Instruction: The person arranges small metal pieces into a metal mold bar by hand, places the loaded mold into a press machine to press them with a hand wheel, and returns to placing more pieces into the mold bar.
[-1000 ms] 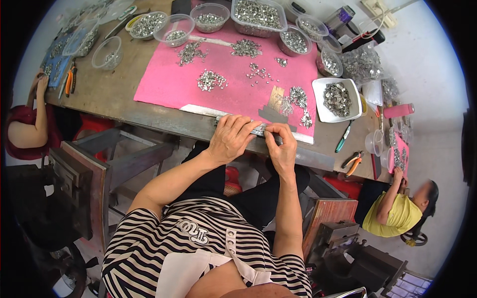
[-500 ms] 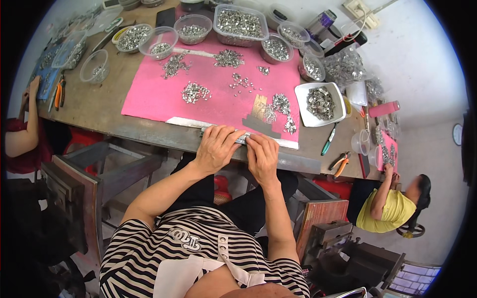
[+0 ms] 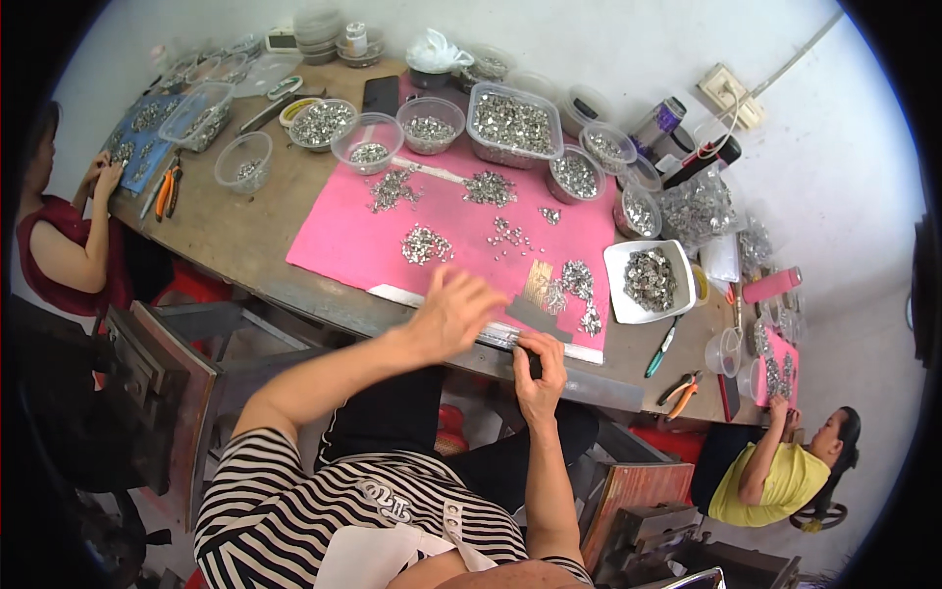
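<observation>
My right hand is closed around the right end of a narrow, shiny metal strip at the table's front edge; something dark shows between its fingers. My left hand is lifted just above and left of the strip, its fingers stretched out and apart but blurred by motion. No object shows in it. Beyond the hands lies a pink mat with small piles of silver metal pieces. A grey patch and a tan striped patch lie close to my fingers, beside loose pieces.
A white square dish of metal pieces stands right of the mat. Clear tubs line the back. Orange-handled pliers and a green-handled tool lie at right. Co-workers sit at left and right.
My left hand has let go of the strip and risen away from it. My right hand keeps its hold at the strip's right end. The whole view has shifted and tilted.
</observation>
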The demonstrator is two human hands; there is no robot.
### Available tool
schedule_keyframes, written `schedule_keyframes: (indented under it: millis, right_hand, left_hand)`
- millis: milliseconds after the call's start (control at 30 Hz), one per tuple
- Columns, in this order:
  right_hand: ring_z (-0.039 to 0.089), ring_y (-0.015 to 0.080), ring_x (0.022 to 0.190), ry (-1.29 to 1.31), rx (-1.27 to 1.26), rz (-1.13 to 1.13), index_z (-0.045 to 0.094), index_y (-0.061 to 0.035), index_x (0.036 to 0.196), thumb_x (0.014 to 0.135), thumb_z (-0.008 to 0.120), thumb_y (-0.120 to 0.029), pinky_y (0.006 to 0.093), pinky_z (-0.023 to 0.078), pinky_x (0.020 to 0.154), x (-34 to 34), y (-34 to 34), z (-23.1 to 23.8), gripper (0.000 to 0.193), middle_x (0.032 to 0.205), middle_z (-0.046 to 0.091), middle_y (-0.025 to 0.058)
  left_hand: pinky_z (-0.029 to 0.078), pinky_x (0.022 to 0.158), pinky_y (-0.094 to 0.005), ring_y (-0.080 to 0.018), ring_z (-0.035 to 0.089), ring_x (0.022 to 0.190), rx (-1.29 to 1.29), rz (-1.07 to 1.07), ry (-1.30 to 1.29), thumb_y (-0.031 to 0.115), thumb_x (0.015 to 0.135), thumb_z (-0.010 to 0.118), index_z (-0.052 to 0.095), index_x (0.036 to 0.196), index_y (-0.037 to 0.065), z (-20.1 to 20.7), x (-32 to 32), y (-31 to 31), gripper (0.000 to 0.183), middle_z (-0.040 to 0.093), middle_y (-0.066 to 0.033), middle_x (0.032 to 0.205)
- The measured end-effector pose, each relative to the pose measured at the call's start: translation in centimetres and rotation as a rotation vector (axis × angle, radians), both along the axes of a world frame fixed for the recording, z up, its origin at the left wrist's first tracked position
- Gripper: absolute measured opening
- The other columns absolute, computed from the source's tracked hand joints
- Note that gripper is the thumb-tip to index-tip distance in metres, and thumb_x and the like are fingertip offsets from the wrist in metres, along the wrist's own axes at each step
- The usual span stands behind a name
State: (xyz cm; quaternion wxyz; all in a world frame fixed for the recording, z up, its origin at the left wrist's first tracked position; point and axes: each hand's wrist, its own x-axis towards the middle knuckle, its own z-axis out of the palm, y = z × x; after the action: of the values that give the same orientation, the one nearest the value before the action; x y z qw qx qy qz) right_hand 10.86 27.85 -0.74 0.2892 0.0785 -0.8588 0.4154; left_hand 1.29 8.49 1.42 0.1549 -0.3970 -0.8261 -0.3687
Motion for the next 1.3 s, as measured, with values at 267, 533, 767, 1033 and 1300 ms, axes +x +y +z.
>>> schedule_keyframes:
  millis: [267, 533, 767, 1033, 1300]
  right_hand:
    - [0.064, 0.0286, 0.097, -0.021, -0.102, -0.093, 0.069, -0.0007, 0.095, 0.086, 0.069, 0.002, 0.0393, 0.049, 0.092, 0.0, -0.3, 0.0, 0.01, 0.098, 0.071, 0.0107]
    - [0.066, 0.03, 0.095, -0.002, -0.104, -0.122, 0.068, -0.0003, 0.095, 0.085, 0.069, 0.003, 0.0389, 0.051, 0.089, -0.2, -0.2, -0.1, 0.01, 0.097, 0.071, 0.0117]
    - [0.067, 0.0238, 0.092, -0.017, -0.142, -0.103, 0.069, 0.0009, 0.097, 0.089, 0.067, 0.002, 0.0334, 0.051, 0.085, -0.2, -0.3, -0.1, 0.009, 0.099, 0.071, 0.012]
    - [0.059, 0.0302, 0.091, -0.013, 0.205, -0.034, 0.07, -0.0036, 0.097, 0.084, 0.068, 0.002, 0.0402, 0.047, 0.081, -3.2, 3.0, 3.0, 0.014, 0.097, 0.064, 0.011]
    - [0.055, 0.0272, 0.086, -0.113, 0.489, 0.138, 0.077, -0.0114, 0.093, 0.079, 0.076, -0.008, 0.0404, 0.046, 0.078, -9.4, 4.9, 2.0, 0.014, 0.086, 0.061, 0.0064]
  left_hand:
    - [0.034, 0.097, -0.0493, -0.0271, 0.06, 0.098, -0.093, 0.306, 0.079, 0.023, 0.086, 0.072, 0.071, 0.091, 0.012, -2.4, -16.8, 2.7, 0.012, 0.067, -0.0067, 0.092]
    - [0.034, 0.1, -0.0497, -0.0254, 0.061, 0.095, -0.232, 0.377, 0.287, 0.022, 0.087, 0.071, 0.07, 0.09, 0.012, -3.4, -17.5, 4.0, 0.011, 0.067, -0.0066, 0.09]
    - [0.032, 0.101, -0.0505, -0.0268, 0.063, 0.091, -0.024, 0.301, -0.022, 0.024, 0.091, 0.068, 0.069, 0.089, 0.01, -3.1, -17.6, 3.3, 0.013, 0.07, -0.0072, 0.089]
    - [0.048, 0.074, -0.0448, -0.0305, 0.065, 0.079, 0.016, -0.129, -0.287, 0.014, 0.087, 0.067, 0.068, 0.09, 0.004, 0.1, -8.3, 0.9, 0.01, 0.067, -0.0144, 0.081]
    - [0.035, 0.093, -0.0432, -0.0226, 0.056, 0.093, -0.136, -0.08, 0.008, 0.016, 0.086, 0.072, 0.068, 0.089, 0.012, -2.0, -4.9, -0.4, 0.006, 0.055, -0.003, 0.086]
